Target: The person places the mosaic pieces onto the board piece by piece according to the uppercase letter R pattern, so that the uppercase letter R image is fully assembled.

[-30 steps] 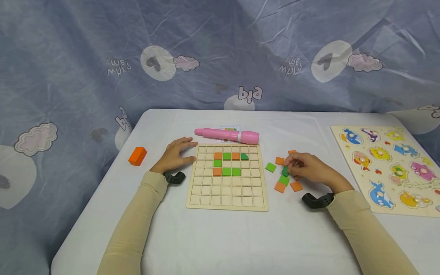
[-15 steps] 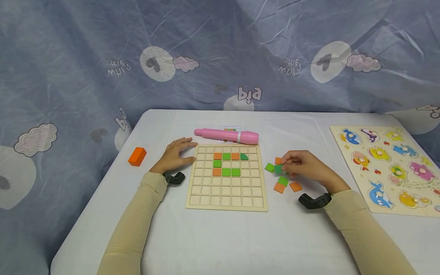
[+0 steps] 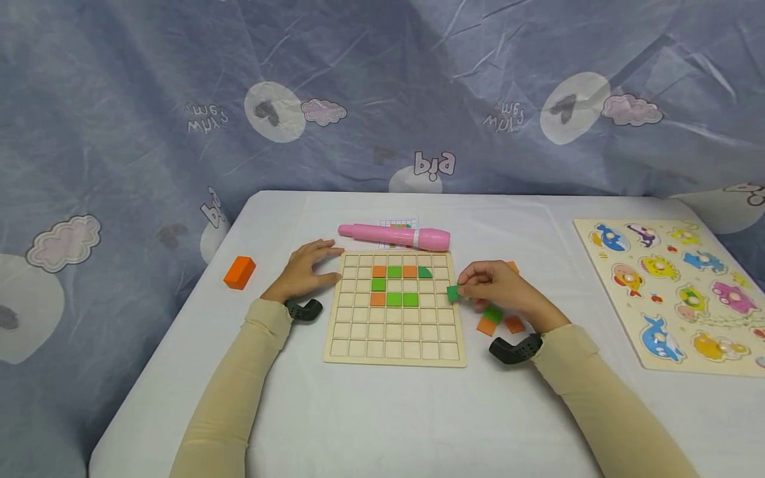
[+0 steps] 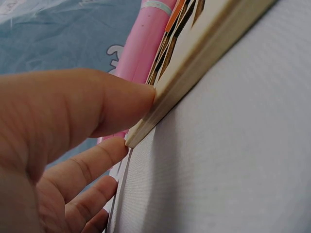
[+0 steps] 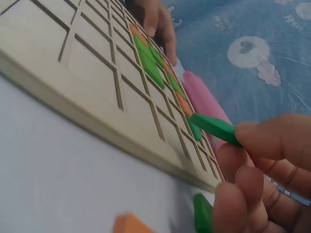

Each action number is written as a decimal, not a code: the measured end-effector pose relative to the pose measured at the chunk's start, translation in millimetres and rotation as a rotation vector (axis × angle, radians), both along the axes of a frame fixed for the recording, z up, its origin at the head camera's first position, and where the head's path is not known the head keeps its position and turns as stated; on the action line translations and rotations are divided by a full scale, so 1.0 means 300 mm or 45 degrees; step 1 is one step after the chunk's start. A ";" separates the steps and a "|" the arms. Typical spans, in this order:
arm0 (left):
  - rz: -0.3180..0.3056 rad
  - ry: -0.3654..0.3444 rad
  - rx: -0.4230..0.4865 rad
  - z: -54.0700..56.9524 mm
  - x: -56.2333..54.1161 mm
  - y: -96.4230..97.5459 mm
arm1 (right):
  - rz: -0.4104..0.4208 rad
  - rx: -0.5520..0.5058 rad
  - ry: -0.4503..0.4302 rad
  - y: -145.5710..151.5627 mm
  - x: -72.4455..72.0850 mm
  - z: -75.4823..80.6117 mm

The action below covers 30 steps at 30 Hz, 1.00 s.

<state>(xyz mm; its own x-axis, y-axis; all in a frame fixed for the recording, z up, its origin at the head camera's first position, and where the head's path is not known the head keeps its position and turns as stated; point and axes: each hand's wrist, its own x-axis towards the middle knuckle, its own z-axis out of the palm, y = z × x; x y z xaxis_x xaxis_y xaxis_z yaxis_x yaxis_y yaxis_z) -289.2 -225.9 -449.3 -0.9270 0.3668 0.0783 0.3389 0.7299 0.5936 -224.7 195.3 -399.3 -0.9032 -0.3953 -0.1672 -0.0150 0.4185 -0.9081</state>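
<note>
A wooden grid board (image 3: 394, 332) lies flat on the white table, with several orange and green tiles (image 3: 402, 299) and a dark green quarter-round tile (image 3: 424, 272) in its cells. My left hand (image 3: 305, 269) rests at the board's left side; in the left wrist view its thumb (image 4: 126, 102) touches the board's edge. With thumb and fingers my right hand (image 3: 502, 289) pinches a dark green tile (image 5: 216, 127) just over the board's right edge. Loose tiles lie below that hand, including an orange tile (image 3: 487, 325) and a green tile (image 3: 493, 313); others are partly hidden.
Behind the board lies a pink pen-shaped toy (image 3: 382, 232), partly covering a small printed grid card (image 3: 406, 222). An orange block (image 3: 240, 273) sits at the left. On the right is a puzzle board (image 3: 648, 312) with animal pieces. A patterned cloth (image 3: 358, 86) hangs behind the table.
My right hand has picked the dark green tile out of the loose pile and moved left with it to the board's right edge. The left hand has stayed put.
</note>
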 end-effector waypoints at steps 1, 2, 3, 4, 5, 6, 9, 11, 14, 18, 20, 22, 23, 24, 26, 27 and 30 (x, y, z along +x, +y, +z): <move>-0.002 0.001 -0.001 0.000 -0.001 0.001 | 0.004 0.002 -0.006 -0.010 -0.002 0.000; -0.004 0.002 -0.001 0.000 -0.001 0.002 | 0.015 0.005 -0.003 -0.018 -0.003 0.000; -0.006 0.000 0.002 0.001 -0.001 0.001 | 0.025 0.006 -0.002 -0.027 -0.005 -0.001; -0.007 0.000 0.002 0.001 -0.002 0.001 | 0.034 0.005 -0.001 -0.035 -0.007 -0.002; -0.008 -0.002 0.004 0.001 -0.002 0.001 | 0.041 0.001 -0.005 -0.041 -0.009 -0.004; -0.009 -0.002 0.006 0.002 -0.002 0.001 | 0.049 -0.003 -0.008 -0.048 -0.011 -0.006; -0.010 -0.006 0.009 0.003 -0.003 0.001 | 0.057 0.004 -0.011 -0.068 -0.017 -0.014; -0.009 -0.006 0.011 0.002 -0.003 0.001 | 0.056 0.021 -0.009 -0.080 -0.022 -0.018; -0.008 -0.009 0.015 0.000 -0.003 -0.001 | 0.050 0.038 -0.002 -0.099 -0.027 -0.022; -0.006 -0.011 0.011 -0.002 -0.003 -0.002 | 0.051 0.059 0.023 -0.120 -0.030 -0.022; -0.004 -0.010 0.007 -0.002 -0.002 -0.003 | 0.060 0.072 0.039 -0.128 -0.030 -0.020; -0.004 -0.008 0.004 -0.002 -0.002 -0.002 | 0.059 0.093 0.046 -0.135 -0.030 -0.020; -0.004 -0.006 0.003 -0.002 -0.002 -0.002 | 0.059 0.105 0.050 -0.138 -0.030 -0.019; -0.004 -0.005 0.003 -0.001 -0.002 -0.002 | 0.061 0.119 0.055 -0.141 -0.030 -0.020; -0.005 -0.004 0.003 0.000 -0.002 -0.002 | 0.063 0.149 0.062 -0.146 -0.031 -0.021; -0.004 -0.003 0.001 -0.001 -0.002 -0.002 | 0.060 0.160 0.061 -0.147 -0.031 -0.022; -0.003 -0.004 -0.002 -0.001 -0.003 -0.003 | 0.058 0.180 0.059 -0.151 -0.032 -0.024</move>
